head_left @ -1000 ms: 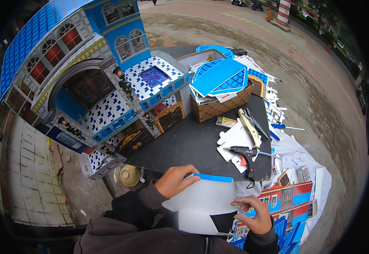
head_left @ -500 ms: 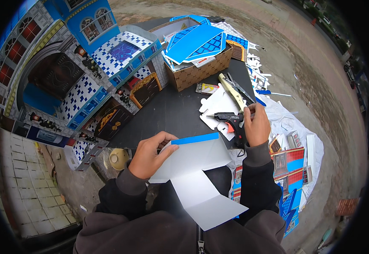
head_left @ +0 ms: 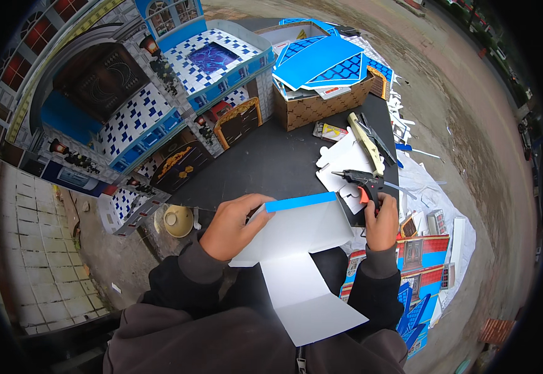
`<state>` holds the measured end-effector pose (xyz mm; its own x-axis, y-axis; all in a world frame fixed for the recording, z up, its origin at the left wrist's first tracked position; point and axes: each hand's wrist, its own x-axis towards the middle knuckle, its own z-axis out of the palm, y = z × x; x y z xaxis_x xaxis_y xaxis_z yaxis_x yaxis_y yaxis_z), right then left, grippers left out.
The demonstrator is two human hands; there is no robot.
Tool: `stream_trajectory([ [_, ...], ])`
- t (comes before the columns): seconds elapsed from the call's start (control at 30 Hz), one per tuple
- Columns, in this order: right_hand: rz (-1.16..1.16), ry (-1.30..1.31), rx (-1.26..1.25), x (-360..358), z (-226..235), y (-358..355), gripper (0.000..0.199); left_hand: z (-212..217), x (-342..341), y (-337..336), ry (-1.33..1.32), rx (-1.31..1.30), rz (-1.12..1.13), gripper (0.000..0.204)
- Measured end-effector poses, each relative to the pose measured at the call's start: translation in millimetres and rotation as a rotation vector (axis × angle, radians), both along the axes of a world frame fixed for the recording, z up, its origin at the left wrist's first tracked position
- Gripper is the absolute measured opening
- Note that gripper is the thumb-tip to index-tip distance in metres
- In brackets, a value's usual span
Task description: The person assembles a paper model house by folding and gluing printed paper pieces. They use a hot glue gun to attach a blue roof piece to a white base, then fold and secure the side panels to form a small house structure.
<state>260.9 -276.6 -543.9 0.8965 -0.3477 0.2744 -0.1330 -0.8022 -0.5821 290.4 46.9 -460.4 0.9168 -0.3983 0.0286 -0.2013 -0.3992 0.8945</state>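
My left hand (head_left: 233, 227) pinches the left upper corner of a folded white card piece (head_left: 312, 230) with a blue strip along its far edge. The card rests over my lap, and a creased flap hangs toward me. My right hand (head_left: 381, 224) is closed round the handle of a black glue gun (head_left: 363, 179) with an orange trigger. The gun's nozzle points left, over white card scraps (head_left: 345, 156) on the black table (head_left: 246, 168). The hand hides the lower part of the handle.
A large printed card castle (head_left: 128, 112) stands at the left. A brown box (head_left: 321, 109) heaped with blue card pieces sits at the back. Beyond the scraps lie a cream-handled tool (head_left: 365, 143) and a small yellow box (head_left: 330, 131). Printed sheets (head_left: 427, 255) lie at the right.
My right hand has moved down from above the glue gun's rear onto its handle. The left hand keeps its hold on the card. The whole view has shifted slightly.
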Motion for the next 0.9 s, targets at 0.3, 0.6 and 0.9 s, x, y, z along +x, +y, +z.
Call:
stream_trajectory([
  [0.3,0.138,-0.152,1.169,-63.2,85.8,1.7,0.033,7.2,-13.1,-3.4,0.042,0.033,-0.072,0.030],
  [0.6,0.390,0.025,0.674,-100.4,83.1,58.7,0.027,12.5,-26.0,-16.9,-0.086,0.089,-0.091,0.033],
  [0.9,0.544,0.015,0.457,-92.1,92.8,67.2,0.027,12.9,-29.8,-22.6,-0.126,0.124,-0.107,0.033],
])
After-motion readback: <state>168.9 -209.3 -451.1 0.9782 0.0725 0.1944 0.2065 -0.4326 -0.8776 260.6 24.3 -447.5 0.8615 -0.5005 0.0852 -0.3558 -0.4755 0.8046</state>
